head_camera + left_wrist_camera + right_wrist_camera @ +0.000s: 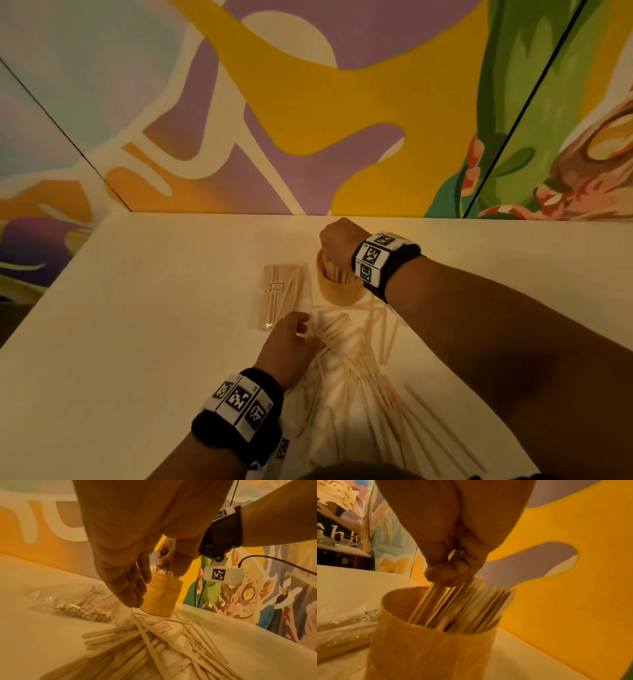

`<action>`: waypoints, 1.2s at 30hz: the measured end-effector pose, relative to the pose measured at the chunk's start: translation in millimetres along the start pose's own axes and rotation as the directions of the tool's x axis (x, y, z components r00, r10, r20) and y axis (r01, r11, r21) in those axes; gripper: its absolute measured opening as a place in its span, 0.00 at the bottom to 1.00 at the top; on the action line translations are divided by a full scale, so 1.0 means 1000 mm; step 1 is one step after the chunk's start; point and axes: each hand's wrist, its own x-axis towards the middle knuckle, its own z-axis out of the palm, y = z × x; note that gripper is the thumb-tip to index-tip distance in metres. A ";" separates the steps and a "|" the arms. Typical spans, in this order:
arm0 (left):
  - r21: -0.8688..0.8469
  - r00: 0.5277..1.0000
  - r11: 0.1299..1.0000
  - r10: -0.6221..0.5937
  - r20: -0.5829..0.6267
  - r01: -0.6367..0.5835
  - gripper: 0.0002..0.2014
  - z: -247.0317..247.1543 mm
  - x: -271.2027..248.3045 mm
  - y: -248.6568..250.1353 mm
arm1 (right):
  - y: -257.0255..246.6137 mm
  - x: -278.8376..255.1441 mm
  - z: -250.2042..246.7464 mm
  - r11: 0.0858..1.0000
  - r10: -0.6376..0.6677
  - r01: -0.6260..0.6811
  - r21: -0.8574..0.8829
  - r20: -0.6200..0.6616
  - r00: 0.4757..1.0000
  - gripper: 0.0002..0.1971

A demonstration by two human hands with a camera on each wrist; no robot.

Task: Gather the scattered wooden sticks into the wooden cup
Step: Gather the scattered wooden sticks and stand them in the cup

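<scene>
Label print on the plastic packet [275, 287] too small to read, wooden cup [426, 649] base cut off by frame edge

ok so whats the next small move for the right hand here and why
Probably let go. The right hand pinches the tops of sticks that already stand inside the wooden cup, so opening the fingers should drop them in. Many loose sticks still lie on the table, where the left hand reaches with straight fingers.
</scene>
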 end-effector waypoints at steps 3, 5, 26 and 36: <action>0.004 1.000 1.000 -0.004 0.000 0.004 0.21 0.002 0.001 -0.001 | 0.003 0.010 0.013 1.000 0.016 -0.016 -0.018 -0.004 1.000 0.11; 0.011 1.000 1.000 -0.005 0.002 0.005 0.20 0.004 0.001 -0.002 | 0.003 0.011 0.018 1.000 0.013 -0.013 -0.018 -0.004 1.000 0.14; 0.625 0.995 0.780 -0.086 0.042 0.041 0.50 0.031 0.014 -0.016 | 0.069 -0.091 0.113 0.997 -0.055 0.070 -0.045 0.270 0.961 0.45; 0.579 0.997 0.813 -0.076 0.003 0.060 0.37 0.050 0.022 -0.008 | 0.062 -0.094 0.122 0.982 -0.087 0.117 -0.148 0.191 0.978 0.32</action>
